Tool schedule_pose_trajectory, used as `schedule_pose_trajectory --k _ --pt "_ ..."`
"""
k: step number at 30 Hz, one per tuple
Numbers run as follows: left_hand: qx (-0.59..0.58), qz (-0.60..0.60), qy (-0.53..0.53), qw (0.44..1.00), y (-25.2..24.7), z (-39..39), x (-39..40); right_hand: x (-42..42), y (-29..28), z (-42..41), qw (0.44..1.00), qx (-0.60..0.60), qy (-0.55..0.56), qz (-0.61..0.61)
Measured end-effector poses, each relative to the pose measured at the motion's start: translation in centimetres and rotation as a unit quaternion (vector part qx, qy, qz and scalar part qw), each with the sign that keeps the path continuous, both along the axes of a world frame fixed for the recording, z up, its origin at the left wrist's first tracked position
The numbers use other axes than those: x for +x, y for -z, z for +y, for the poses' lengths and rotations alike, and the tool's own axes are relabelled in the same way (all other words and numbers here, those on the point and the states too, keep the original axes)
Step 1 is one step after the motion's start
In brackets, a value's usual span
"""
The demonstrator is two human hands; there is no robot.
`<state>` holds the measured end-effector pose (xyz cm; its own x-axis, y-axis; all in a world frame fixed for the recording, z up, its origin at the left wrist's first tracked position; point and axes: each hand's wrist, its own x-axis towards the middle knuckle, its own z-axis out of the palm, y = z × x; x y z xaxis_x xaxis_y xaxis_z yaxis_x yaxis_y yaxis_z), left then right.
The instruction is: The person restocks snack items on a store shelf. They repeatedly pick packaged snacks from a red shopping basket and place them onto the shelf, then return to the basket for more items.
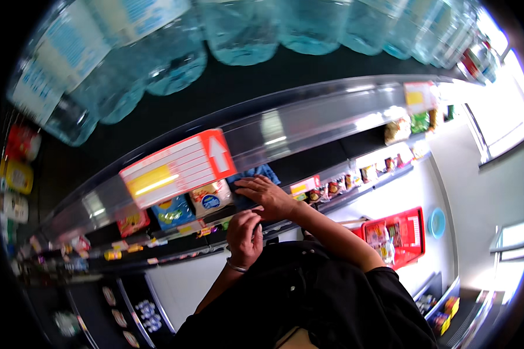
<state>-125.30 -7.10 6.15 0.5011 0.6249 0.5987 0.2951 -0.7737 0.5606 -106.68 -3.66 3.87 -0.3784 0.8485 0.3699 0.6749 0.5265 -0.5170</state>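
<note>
My right hand [266, 198] reaches onto a dark shelf below the water bottles, its fingers stretched over a blue cloth [266, 171] and pressing it down. Part of the cloth is hidden under the fingers. Close by, my left hand [243, 237] is raised with bent fingers near the right wrist, a metal bracelet [236, 266] below it. Whether the left hand holds anything cannot be made out. Left of the cloth stand a cream snack bag [210, 198], a blue snack bag [173, 212] and a red packet [133, 223].
Large water bottles [242, 37] line the upper shelf. A red-edged price card [179, 169] hangs on its clear front rail [301, 115]. Behind my right arm, a red shopping basket [412, 237] with packets stands on the white floor [345, 213], beside a light-blue basin [437, 223].
</note>
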Motion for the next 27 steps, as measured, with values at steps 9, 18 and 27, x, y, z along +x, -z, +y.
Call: schedule_pose_trajectory --k 9,18,27 --pt "0.041 0.186 0.053 0.980 -1.4 5.7 6.8 2.5 -1.4 -8.2 0.955 0.057 0.268 0.112" --pt "0.053 0.387 -0.035 0.920 2.3 6.1 7.2 9.6 8.1 -22.9 0.877 -0.076 0.452 0.144" --pt "0.054 0.220 0.011 0.974 -0.1 -1.1 15.1 18.4 21.6 -45.3 0.490 -0.239 0.820 0.175"
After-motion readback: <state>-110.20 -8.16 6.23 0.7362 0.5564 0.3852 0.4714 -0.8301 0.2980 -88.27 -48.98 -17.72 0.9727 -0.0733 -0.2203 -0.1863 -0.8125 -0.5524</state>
